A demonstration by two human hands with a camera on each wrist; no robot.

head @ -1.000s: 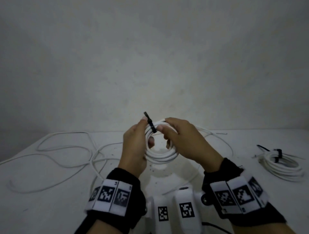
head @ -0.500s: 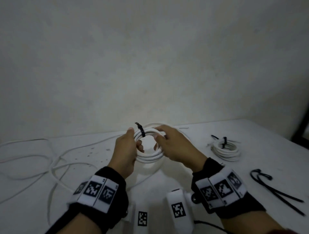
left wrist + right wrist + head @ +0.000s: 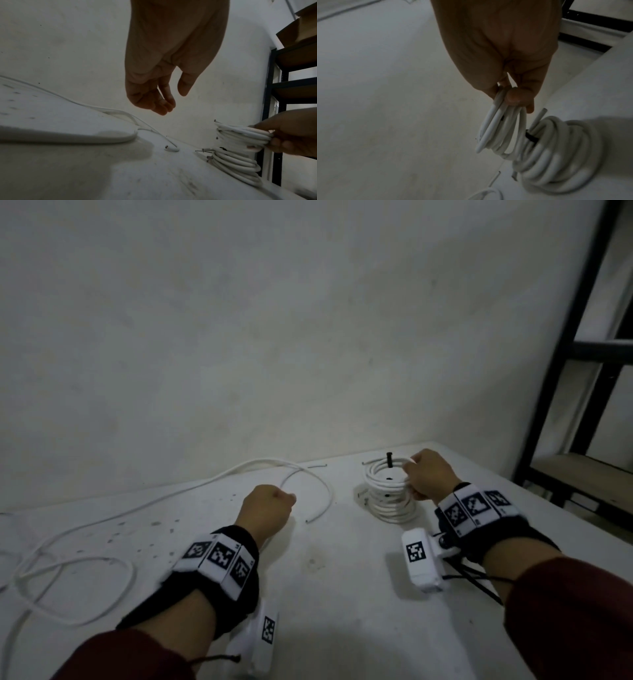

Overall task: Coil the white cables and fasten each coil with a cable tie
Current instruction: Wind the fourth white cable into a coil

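Note:
My right hand (image 3: 412, 479) grips a white cable coil (image 3: 383, 474) at its right side; a black cable tie (image 3: 389, 459) sticks up from the coil's far edge. In the right wrist view the thumb and fingers (image 3: 513, 98) pinch the bundled loops (image 3: 498, 134). The held coil sits right over a second tied coil (image 3: 394, 510) that lies on the table; I cannot tell whether they touch. My left hand (image 3: 286, 499) hovers to the left, its fingers (image 3: 163, 106) loosely curled and holding nothing. A loose white cable (image 3: 308, 474) curves across the table between the hands.
More loose white cable (image 3: 68, 573) loops over the table's left part. A black metal shelf (image 3: 565, 371) stands at the right, past the table's edge (image 3: 548, 505). Thin black strips (image 3: 479, 580) show beside my right wrist. A bare wall rises behind the table.
My left hand has let go of the coil and drawn back to the left. My right hand has carried the tied coil to the right, over the other coil. The view has swung right.

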